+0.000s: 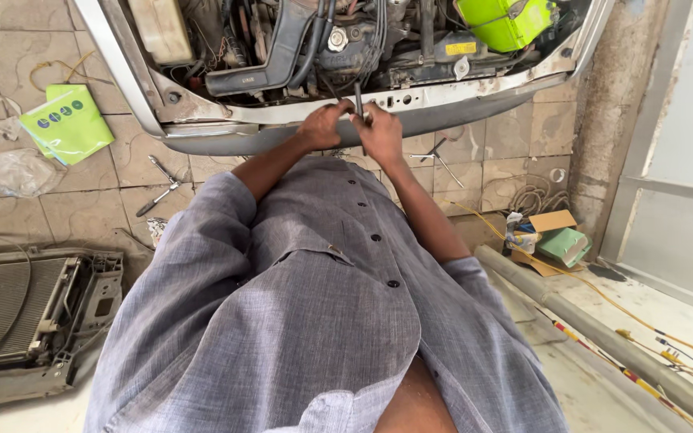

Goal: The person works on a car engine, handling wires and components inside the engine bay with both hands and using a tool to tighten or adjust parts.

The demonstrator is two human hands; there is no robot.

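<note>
Standing over the open engine bay of a car, we list what lies within reach.

- Left hand (pixel 324 124) and right hand (pixel 378 132) — brought together at the front crossmember (pixel 475 92), fingers curled round a slim dark tool (pixel 358 98) that stands upright between them. Both seem closed on it; what the tool's tip meets is hidden behind the fingers. We judge the paired grip steadies the shaft against the panel edge.
- Black intake duct (pixel 270 72) and hoses, just beyond the hands, inside the bay.
- Lime-green container (pixel 503 20), far right of the bay.
- Bumper-less front panel (pixel 226 132), bare metal, curving below the hands.
- Wrenches (pixel 162 188) on the tiled floor to the left; a cross wrench (pixel 436 156) to the right — likely laid close for quick pickup.
- Green packet (pixel 66 124) and clear plastic bag (pixel 18 172), far left.
- Radiator (pixel 18 317) lying flat on the floor, lower left, well apart from the car.
- Cardboard box with green carton (pixel 559 240), coiled wire (pixel 531 196) and a grey pipe (pixel 603 337), right.
</note>
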